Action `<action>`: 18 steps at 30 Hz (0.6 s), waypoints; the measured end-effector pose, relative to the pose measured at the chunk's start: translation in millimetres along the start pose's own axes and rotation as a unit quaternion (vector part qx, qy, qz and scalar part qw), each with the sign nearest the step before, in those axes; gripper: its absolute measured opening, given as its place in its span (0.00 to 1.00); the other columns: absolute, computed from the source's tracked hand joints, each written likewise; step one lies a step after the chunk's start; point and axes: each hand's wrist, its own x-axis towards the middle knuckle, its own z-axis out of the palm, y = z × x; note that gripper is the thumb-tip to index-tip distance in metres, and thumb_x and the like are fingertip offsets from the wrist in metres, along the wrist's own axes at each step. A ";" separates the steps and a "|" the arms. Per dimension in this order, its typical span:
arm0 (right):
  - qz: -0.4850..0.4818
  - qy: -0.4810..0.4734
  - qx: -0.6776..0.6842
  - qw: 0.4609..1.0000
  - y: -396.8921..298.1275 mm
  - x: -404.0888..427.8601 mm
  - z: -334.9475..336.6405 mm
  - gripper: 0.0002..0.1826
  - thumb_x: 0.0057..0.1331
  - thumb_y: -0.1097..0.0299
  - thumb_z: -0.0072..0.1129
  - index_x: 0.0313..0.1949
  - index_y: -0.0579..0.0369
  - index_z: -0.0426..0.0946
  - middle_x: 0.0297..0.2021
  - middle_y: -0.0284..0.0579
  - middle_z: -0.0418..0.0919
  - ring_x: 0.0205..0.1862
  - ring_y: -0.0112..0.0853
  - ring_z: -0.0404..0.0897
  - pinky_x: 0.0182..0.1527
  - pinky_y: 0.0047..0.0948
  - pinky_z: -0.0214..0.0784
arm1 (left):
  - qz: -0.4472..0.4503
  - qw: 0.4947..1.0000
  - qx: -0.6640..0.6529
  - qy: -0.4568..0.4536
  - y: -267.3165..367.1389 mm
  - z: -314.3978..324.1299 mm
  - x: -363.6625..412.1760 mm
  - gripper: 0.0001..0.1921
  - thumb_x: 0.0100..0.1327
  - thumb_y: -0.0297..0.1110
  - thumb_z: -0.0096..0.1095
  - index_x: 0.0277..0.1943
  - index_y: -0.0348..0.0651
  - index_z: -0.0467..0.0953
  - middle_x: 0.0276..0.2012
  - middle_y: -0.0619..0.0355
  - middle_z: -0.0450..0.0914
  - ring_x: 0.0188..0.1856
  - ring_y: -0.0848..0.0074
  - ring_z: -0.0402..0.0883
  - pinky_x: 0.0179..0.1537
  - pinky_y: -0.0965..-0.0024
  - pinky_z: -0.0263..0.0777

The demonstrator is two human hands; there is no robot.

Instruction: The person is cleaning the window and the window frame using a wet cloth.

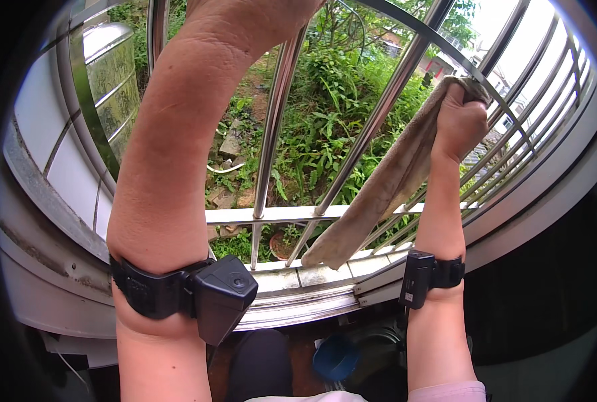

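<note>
My right hand (461,123) is closed around a damp-looking, stained beige cloth (378,186), pressed against a metal bar of the window grille at the upper right. The cloth's long end hangs down to the left, in front of the bars. My left arm reaches up across the left side of the grille; of my left hand (263,15) only the wrist end shows at the top edge, and its fingers are out of view. Polished steel bars (278,120) stand between the arms, joined to a flat lower rail (288,215).
A window frame (298,309) with sliding tracks curves below the grille, beside a tiled ledge (323,275). A blue container (336,358) sits low inside, near my dark-clad leg (260,364). Plants and rubble lie outside. Each forearm carries a strapped black device.
</note>
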 end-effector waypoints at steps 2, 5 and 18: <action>0.017 -0.033 0.036 0.999 13.1 -37.7 0.5 0.26 0.56 0.47 0.57 0.22 0.64 0.73 0.17 0.57 0.75 0.24 0.51 0.78 0.27 0.45 0.70 | 0.027 0.997 0.021 0.066 3.1 2.3 -7.5 0.22 0.68 0.45 0.40 0.29 0.37 0.75 0.18 0.50 0.75 0.24 0.65 0.74 0.41 0.61 0.63; 0.007 -0.097 0.069 0.993 52.1 -128.5 -5.8 0.21 0.59 0.51 0.55 0.30 0.61 0.73 0.20 0.57 0.76 0.25 0.54 0.76 0.28 0.45 0.68 | 0.024 0.997 0.034 0.071 9.6 -5.0 -9.5 0.23 0.68 0.46 0.40 0.28 0.37 0.75 0.18 0.49 0.75 0.24 0.64 0.74 0.40 0.61 0.64; 0.040 -0.141 0.223 0.964 49.8 -168.5 -15.3 0.09 0.59 0.73 0.50 0.38 0.63 0.67 0.30 0.57 0.75 0.32 0.52 0.75 0.36 0.44 0.66 | 0.026 0.993 0.080 0.084 -8.0 6.9 -0.2 0.23 0.66 0.45 0.42 0.26 0.34 0.76 0.24 0.43 0.78 0.30 0.55 0.77 0.43 0.58 0.65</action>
